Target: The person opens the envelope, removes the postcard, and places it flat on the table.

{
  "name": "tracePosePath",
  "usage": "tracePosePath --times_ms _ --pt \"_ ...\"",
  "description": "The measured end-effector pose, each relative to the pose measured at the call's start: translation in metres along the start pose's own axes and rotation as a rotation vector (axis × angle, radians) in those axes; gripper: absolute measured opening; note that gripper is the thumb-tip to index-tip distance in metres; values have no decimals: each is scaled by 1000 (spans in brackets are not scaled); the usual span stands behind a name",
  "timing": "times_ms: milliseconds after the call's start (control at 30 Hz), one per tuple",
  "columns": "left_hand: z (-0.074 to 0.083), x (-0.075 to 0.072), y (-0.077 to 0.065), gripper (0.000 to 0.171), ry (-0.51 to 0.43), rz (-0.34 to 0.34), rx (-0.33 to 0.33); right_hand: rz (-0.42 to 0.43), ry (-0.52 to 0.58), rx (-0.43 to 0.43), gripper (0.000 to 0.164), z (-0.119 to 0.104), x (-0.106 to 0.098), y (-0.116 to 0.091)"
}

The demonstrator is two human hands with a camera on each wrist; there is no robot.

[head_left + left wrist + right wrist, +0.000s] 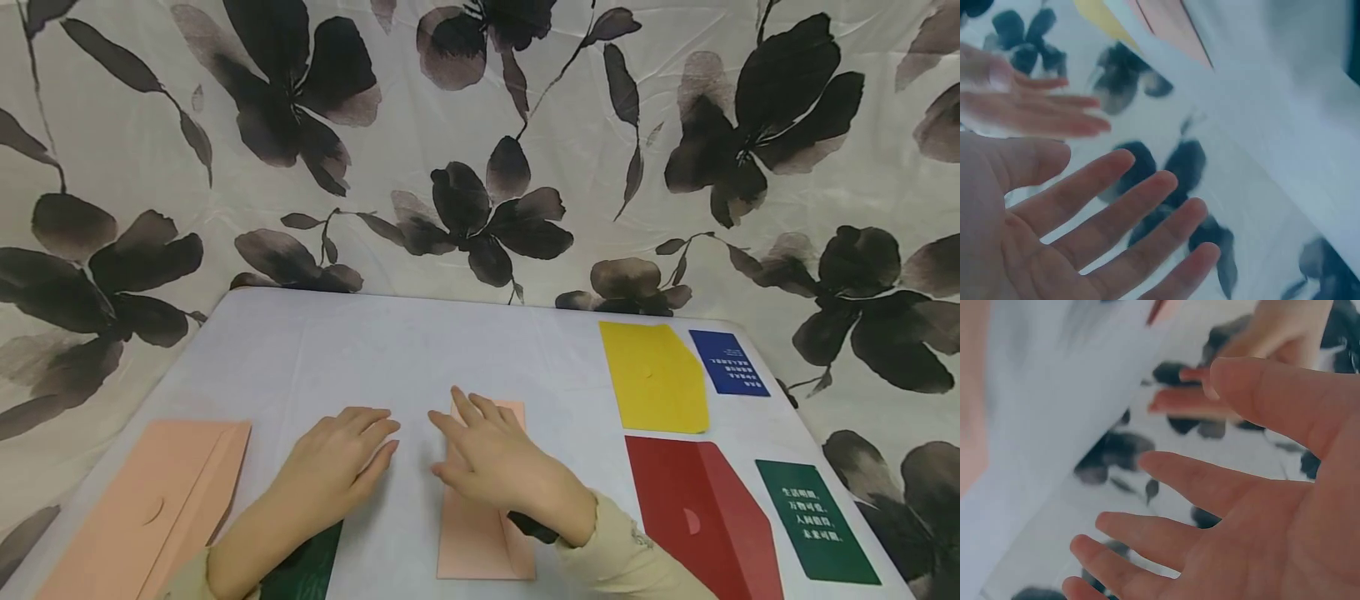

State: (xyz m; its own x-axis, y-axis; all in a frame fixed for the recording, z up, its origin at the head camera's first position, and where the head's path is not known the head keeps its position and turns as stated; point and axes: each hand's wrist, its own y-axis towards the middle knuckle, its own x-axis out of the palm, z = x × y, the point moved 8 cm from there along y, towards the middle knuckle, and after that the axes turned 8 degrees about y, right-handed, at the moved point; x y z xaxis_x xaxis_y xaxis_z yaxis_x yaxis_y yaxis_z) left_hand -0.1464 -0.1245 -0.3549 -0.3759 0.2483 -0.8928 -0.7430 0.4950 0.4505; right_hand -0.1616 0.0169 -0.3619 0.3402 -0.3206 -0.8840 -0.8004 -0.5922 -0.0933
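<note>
My left hand (333, 458) is raised over the white tabletop, fingers extended and holding nothing; the left wrist view shows its palm and spread fingers (1110, 219). To its right, my right hand (495, 458) hovers over a narrow peach envelope (476, 550) and hides part of it. The right palm (1260, 531) also appears bare, with the fingers apart. A larger peach envelope (150, 500) with a curved slit lies left of the left forearm. Partly covered by that forearm is a dark green card (307, 567).
On the right side of the white table (375, 350) lie a yellow envelope (652, 379), a blue card (727, 362), a red envelope (697, 508) and a green card with white writing (817, 521). Floral cloth (600, 150) hangs behind the table.
</note>
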Motion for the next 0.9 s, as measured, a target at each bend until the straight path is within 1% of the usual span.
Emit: tracePosePath --times_ms 67,200,267,367,433,533,633,700,767,833,900 --pt "11 7 4 20 2 -28 19 28 44 17 56 12 -9 -8" --pt "33 22 10 28 -6 -146 58 84 108 64 56 38 -24 -25" --pt "41 28 12 33 -23 -213 61 113 130 99 58 52 -28 -34" --pt "47 36 16 42 -52 -281 50 143 153 168 64 73 -28 -43" --pt "50 42 18 49 -75 -323 37 150 168 206 69 85 -24 -48" --pt "54 56 21 66 -93 -413 25 147 196 247 77 99 -10 -54" --pt "60 72 23 88 -91 -502 43 135 230 262 84 108 8 -58" --pt "64 81 24 102 -103 -559 51 126 250 260 88 111 20 -59" --pt "70 89 25 114 -121 -601 58 115 264 253 91 110 29 -60" --pt "74 96 26 123 -140 -641 52 107 273 241 93 107 37 -61" --pt "77 103 27 130 -137 -669 46 97 284 234 95 104 43 -60"
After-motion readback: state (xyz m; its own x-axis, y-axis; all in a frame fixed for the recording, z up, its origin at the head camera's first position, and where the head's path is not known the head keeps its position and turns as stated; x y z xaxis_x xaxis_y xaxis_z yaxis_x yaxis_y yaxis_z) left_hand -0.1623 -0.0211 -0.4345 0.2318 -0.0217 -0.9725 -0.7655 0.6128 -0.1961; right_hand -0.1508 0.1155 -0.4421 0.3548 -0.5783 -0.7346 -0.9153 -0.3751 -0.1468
